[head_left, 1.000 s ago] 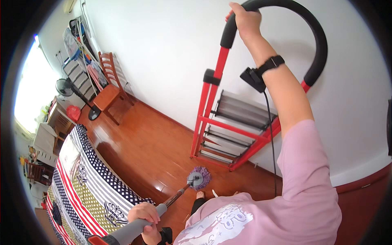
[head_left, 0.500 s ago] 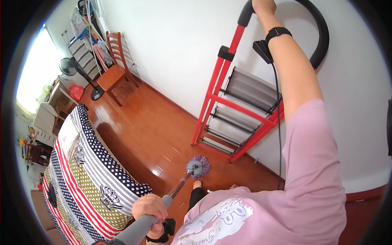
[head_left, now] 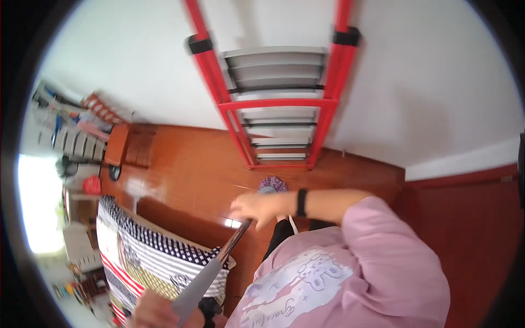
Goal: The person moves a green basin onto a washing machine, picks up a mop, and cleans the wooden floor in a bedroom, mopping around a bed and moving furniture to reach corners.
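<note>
A mop slants from the lower left toward the floor; its thick grey handle sleeve [head_left: 198, 287] leads to a thinner metal pole [head_left: 232, 240]. My left hand [head_left: 153, 310], blurred at the bottom edge, is wrapped around the grey sleeve. Over the pole's lower part hovers my right hand [head_left: 254, 209], slightly smeared, its thumb and fingers apart; whether it touches the pole I cannot tell. The purple mop head [head_left: 274, 182] rests on the floor just beyond that hand, which partly covers it. A red folding stepladder [head_left: 279, 103] with grey treads leans at the white wall ahead.
A bed with a striped, patterned cover [head_left: 158, 257] stands at my left. Farther left are a wooden chair [head_left: 116, 145], a fan [head_left: 66, 167] and a red bag [head_left: 92, 185]. Shiny wooden floor [head_left: 180, 180] runs between bed and wall. A dark red door [head_left: 465, 218] is at the right.
My right hand has let go of the stepladder's black top rail and come down to the mop pole. My view has turned right, with the stepladder now ahead. The left hand still holds the mop.
</note>
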A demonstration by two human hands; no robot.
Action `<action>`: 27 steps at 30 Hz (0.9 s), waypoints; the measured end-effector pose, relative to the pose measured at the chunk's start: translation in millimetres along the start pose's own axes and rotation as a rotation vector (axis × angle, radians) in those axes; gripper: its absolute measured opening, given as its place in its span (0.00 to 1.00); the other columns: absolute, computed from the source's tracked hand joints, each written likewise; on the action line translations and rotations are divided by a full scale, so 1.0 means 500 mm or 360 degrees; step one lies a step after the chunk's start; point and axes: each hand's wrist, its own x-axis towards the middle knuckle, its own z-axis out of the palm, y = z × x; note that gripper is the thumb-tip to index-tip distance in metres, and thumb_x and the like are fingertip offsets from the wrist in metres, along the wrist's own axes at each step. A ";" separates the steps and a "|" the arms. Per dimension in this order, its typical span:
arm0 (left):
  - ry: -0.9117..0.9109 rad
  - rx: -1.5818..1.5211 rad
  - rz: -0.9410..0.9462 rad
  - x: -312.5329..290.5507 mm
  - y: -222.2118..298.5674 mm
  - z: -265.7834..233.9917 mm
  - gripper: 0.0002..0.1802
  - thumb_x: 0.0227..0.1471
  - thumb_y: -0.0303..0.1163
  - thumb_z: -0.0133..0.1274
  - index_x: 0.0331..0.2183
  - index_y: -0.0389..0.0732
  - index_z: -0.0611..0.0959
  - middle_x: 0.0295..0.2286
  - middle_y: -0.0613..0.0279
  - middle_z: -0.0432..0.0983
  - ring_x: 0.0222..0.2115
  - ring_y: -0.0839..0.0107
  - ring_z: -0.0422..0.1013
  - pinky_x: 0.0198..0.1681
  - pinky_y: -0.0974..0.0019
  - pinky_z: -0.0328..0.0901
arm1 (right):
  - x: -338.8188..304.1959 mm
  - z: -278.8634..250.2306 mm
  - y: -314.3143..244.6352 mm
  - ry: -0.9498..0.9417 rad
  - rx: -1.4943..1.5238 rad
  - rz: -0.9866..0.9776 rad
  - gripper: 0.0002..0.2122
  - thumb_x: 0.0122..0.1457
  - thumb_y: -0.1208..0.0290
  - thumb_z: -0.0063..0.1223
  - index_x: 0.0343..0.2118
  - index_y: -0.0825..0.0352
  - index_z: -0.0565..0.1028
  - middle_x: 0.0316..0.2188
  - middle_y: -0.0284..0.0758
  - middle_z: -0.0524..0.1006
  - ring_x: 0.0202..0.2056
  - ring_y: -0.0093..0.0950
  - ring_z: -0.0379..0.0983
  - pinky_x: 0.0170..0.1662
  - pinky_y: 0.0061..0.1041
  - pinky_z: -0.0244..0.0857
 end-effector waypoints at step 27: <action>-0.0986 -0.0782 -0.0857 -0.101 -0.036 0.327 0.08 0.42 0.33 0.49 0.20 0.45 0.67 0.14 0.69 0.59 0.18 0.74 0.56 0.22 0.70 0.50 | -0.508 0.179 0.039 0.1551 0.0093 0.1358 0.06 0.37 0.71 0.53 0.14 0.65 0.67 0.20 0.37 0.67 0.28 0.39 0.64 0.30 0.35 0.59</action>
